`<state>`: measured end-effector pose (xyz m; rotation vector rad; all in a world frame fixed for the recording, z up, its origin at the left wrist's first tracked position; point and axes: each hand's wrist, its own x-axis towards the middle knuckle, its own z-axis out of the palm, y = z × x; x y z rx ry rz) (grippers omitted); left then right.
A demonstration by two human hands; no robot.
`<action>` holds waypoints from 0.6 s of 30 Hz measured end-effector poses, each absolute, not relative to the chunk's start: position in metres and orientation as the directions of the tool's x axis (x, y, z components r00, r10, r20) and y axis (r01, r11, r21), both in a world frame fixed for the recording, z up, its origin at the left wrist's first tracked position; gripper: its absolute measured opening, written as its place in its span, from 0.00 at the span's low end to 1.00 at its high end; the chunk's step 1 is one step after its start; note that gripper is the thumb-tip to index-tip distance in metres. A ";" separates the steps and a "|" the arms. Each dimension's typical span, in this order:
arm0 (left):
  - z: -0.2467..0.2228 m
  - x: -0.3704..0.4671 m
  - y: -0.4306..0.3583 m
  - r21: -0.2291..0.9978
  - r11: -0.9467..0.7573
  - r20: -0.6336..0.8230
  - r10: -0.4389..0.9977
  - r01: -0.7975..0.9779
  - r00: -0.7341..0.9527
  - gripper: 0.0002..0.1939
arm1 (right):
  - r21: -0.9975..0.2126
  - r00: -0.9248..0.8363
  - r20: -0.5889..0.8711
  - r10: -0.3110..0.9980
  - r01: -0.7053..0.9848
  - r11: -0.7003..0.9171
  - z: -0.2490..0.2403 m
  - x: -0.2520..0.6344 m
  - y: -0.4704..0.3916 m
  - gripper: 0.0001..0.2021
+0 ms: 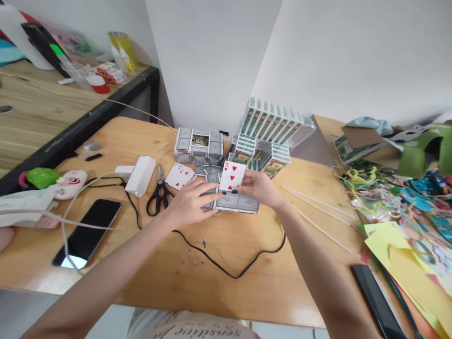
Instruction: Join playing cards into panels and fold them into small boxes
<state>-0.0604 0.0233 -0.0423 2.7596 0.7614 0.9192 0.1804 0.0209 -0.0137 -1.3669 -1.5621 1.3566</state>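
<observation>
My right hand (260,187) pinches a three of hearts playing card (232,175), face towards me, over a model built from grey-patterned playing cards (238,201). From the left, my left hand (190,200) reaches to the same model with fingers stretched out; its fingertips lie at the patterned cards and near the lower edge of the held card. Behind is a taller part of the card model (183,143). Loose playing cards (180,176) lie face up beside my left hand, next to black-handled scissors (159,194).
Stacked card boxes (270,120) stand at the back. A phone (88,230), a white adapter (140,176) and a black cable (226,273) lie on the wooden table (212,294). White sticks (321,212), yellow paper (399,263) and coloured craft scraps are at the right.
</observation>
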 end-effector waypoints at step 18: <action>-0.019 -0.065 0.020 0.798 -0.371 -0.027 0.766 0.475 0.643 0.23 | -0.752 -0.427 -0.113 0.897 0.627 0.204 -0.021 0.178 -0.006 0.33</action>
